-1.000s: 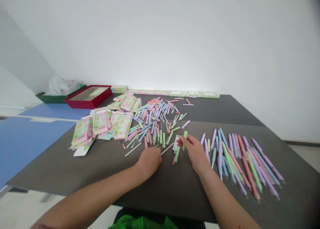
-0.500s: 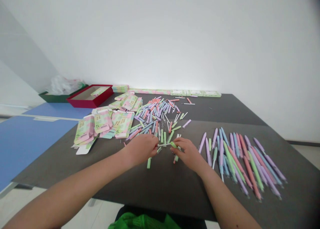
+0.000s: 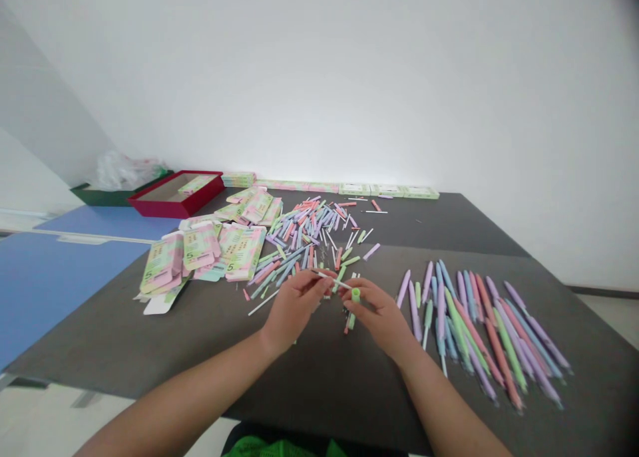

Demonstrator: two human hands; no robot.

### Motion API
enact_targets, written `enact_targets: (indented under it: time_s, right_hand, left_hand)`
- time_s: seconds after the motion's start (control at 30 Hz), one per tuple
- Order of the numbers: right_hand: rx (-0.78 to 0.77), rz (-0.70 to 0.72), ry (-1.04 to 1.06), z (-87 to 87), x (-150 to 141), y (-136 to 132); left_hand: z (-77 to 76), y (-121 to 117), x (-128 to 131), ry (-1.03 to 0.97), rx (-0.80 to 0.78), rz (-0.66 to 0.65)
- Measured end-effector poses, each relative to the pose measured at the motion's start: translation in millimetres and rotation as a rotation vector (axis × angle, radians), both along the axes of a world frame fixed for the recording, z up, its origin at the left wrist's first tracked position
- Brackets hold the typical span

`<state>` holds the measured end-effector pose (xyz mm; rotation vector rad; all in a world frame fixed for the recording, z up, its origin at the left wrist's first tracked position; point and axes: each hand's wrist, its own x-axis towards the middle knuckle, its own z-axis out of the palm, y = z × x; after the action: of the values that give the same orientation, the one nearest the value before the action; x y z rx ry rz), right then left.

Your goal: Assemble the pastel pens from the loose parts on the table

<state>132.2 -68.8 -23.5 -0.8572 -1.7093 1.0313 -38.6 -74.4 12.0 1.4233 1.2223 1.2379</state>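
Note:
My left hand (image 3: pixel 298 302) pinches a thin white pen refill (image 3: pixel 335 281) between thumb and fingers. The refill slants down to the right, its far end close to my right fingers. Closed around a short light-green pen barrel piece (image 3: pixel 355 295), my right hand (image 3: pixel 377 312) has the barrel's round end turned up toward me. Whether the refill touches the right fingers is hard to make out. Below the hands lie a few loose green and red pen parts (image 3: pixel 351 320), partly covered. Beyond them spreads a heap of pastel pen parts (image 3: pixel 312 221) with white refills among them.
Rows of pastel pens (image 3: pixel 479 324) lie on the dark table at the right. Printed paper boxes (image 3: pixel 200 247) pile up at the left. A red box lid (image 3: pixel 174 204) and a green tray (image 3: pixel 107 196) with plastic bags stand back left. Flat packs (image 3: pixel 369 189) line the wall.
The refill has swung from level to slanted, and my left hand has rolled over, showing its thumb. The green barrel piece has tipped from lying sideways to end-up in my right hand.

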Motion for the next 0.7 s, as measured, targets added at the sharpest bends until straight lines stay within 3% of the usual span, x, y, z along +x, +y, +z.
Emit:
enact_targets:
  time_s: [0.1, 0.23, 0.43, 0.57, 0.7]
  right_hand:
    - [0.164, -0.02, -0.078, 5.3, 2, -5]
    - [0.274, -0.049, -0.096, 8.2, 6, -12]
    - [0.353, -0.043, -0.129, 7.9, 8, -14]
    - [0.385, -0.044, -0.16, 9.2, 7, -14]
    - [0.398, -0.065, -0.225, 11.6, 5, -13]
  left_hand:
    - [12.2, -3, -11, -0.151, 0.157, 0.128]
    - [25.4, -18, -24, -0.23, 0.36, 0.113]
    - [30.8, -40, -21, -0.021, 0.52, 0.04]
    - [38.1, -40, -19, 0.175, 0.649, -0.074]
    - [42.9, -38, -17, 0.355, 0.663, -0.116]
